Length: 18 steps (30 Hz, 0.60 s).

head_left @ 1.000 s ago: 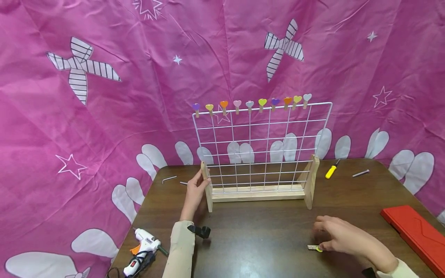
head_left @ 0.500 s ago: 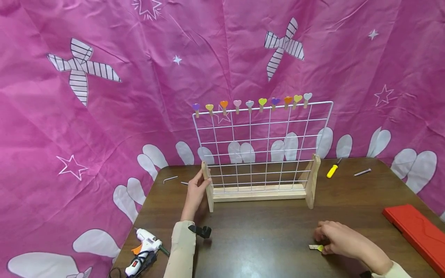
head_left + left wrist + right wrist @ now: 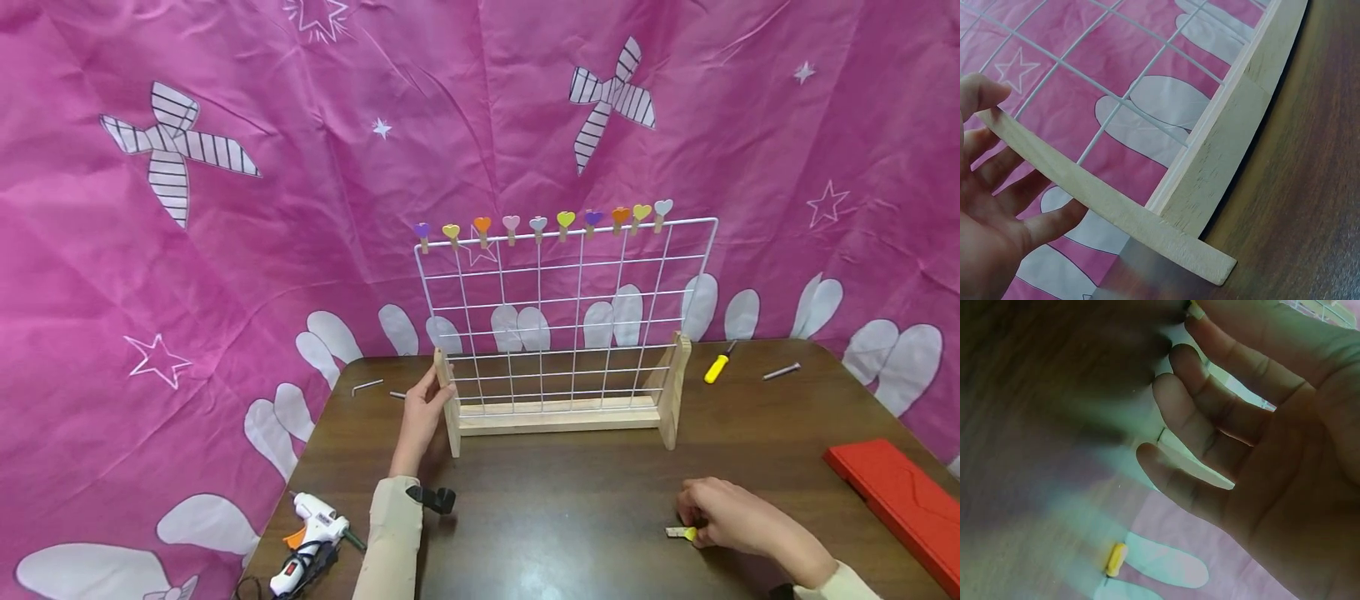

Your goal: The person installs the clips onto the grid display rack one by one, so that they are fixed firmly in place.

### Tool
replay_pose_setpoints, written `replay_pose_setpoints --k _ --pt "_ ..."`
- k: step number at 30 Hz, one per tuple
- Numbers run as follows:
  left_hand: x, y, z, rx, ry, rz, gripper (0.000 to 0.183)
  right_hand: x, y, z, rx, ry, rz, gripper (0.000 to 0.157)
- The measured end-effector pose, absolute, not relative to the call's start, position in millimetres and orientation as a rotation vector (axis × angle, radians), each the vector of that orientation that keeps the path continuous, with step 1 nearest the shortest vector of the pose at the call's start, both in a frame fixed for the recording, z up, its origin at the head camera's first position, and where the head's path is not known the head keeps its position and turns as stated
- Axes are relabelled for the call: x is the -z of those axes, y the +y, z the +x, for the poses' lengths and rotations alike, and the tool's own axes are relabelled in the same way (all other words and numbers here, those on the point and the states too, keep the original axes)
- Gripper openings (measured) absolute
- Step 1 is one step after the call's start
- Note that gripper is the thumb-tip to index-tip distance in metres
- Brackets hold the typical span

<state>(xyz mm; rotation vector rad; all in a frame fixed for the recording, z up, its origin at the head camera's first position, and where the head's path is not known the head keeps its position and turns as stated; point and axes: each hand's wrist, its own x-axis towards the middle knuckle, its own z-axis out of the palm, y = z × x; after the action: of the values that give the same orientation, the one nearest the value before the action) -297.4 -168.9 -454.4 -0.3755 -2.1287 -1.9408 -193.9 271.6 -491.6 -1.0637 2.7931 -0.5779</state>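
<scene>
A white wire grid (image 3: 558,300) stands upright in a wooden stand (image 3: 558,423), with several heart-topped mini clothespins (image 3: 512,229) along its top bar. My left hand (image 3: 420,408) grips the stand's left upright (image 3: 1104,200), thumb near its top end and fingers behind it. Low over the front right of the table, my right hand (image 3: 731,517) pinches a small wooden clothespin (image 3: 681,532) with a yellow heart between thumb and forefinger. In the right wrist view only a bit of that clothespin (image 3: 1196,310) shows at the fingertips; the other fingers are loosely bent.
A white glue gun (image 3: 315,525) with its cord lies at the front left. Behind the stand's left side is a hex key (image 3: 367,387). A yellow screwdriver (image 3: 717,368) and a bolt (image 3: 782,372) lie back right. A red case (image 3: 892,492) sits at the right edge.
My right hand has settled slightly down at the clothespin, its fingertips now closed on the yellow-heart end. The left hand stays on the upright.
</scene>
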Motion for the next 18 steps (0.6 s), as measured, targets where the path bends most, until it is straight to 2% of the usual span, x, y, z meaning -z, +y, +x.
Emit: replay_pose_setpoints --k 12,18 --pt "455.6 -169.5 -295.5 2.018 -2.078 -0.352 0.054 493.2 276.1 -196.0 0.631 2.744 -1.034 0.03" --pt "455.3 -168.2 -295.7 1.982 -2.089 -0.372 0.054 493.8 273.3 -195.9 0.863 2.753 -1.252 0.033"
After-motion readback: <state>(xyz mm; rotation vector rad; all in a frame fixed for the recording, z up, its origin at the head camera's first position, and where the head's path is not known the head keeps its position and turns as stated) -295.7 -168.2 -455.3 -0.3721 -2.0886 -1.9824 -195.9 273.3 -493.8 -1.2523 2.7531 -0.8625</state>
